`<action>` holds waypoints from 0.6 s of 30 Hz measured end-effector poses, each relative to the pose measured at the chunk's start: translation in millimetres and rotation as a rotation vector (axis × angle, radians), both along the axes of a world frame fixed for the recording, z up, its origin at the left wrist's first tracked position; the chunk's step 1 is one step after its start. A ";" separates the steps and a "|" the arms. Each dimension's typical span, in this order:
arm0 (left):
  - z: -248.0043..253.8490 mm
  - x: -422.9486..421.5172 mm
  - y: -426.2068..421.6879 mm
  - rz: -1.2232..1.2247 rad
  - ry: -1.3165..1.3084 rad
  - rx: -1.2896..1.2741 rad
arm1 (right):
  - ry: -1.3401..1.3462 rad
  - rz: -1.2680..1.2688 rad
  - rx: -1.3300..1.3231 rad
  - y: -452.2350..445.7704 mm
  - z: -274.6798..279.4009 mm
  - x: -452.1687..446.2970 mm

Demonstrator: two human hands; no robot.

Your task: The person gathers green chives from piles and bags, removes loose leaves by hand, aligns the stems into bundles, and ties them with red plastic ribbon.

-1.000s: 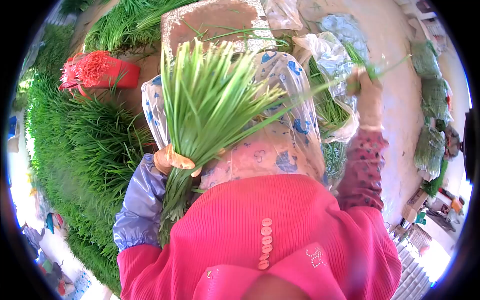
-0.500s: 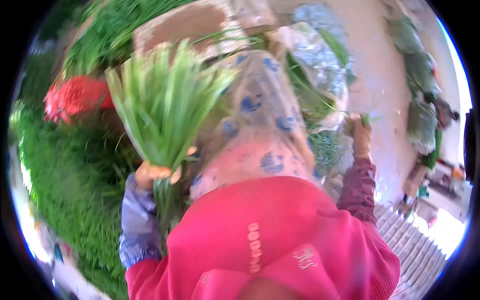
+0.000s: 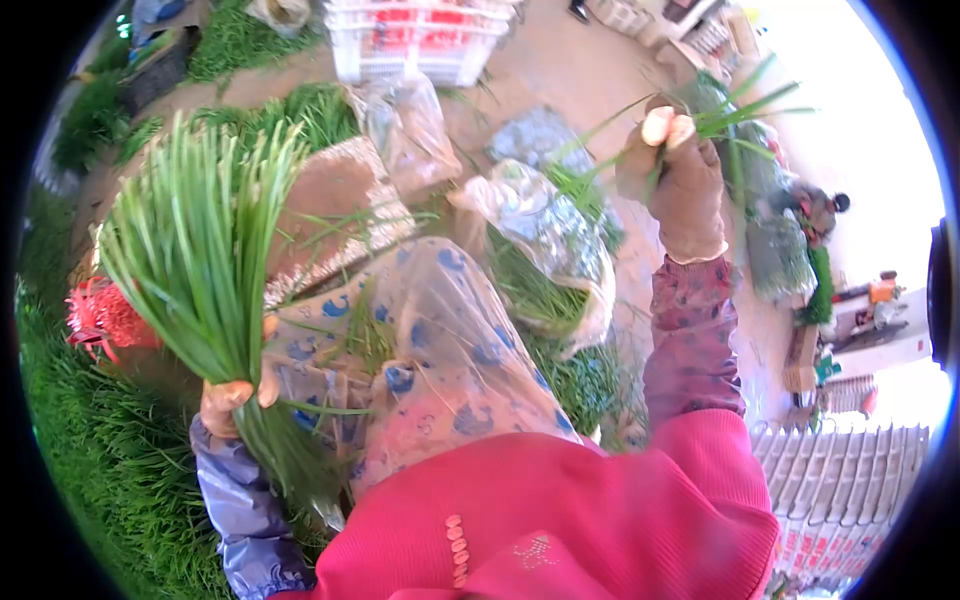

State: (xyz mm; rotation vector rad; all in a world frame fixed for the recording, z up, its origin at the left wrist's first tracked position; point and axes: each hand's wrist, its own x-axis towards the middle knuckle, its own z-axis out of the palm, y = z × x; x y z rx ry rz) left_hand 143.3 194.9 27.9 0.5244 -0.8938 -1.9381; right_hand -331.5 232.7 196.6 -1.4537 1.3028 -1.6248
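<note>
A thick bunch of long green stalks (image 3: 200,260) stands fanned out, pale ends up, with my left hand (image 3: 238,396) closed round its lower part. My right hand (image 3: 676,170), in a worn brownish glove with bare fingertips, is raised at the upper right and pinches a few loose green blades (image 3: 745,115). Over my lap lies a clear plastic sheet with blue prints (image 3: 440,340), with some loose blades on it. Beside my knee a clear plastic bag (image 3: 590,310) holds more green stalks.
A low block with a patterned edge (image 3: 385,215) stands ahead. Red ties (image 3: 105,315) are at the left, above heaped greens (image 3: 120,460). A white crate (image 3: 420,45) is at the top, filled bags (image 3: 775,255) and a person (image 3: 815,212) at the right.
The view has swung, bringing the white crate in at the top. My left hand with the bunch appears further left and lower; my right hand has risen with the blades.
</note>
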 end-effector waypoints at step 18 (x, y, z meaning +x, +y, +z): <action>-35.7 -79.6 -27.0 -0.425 0.711 -0.156 | -0.789 0.935 -0.075 -109.5 5.3 191.4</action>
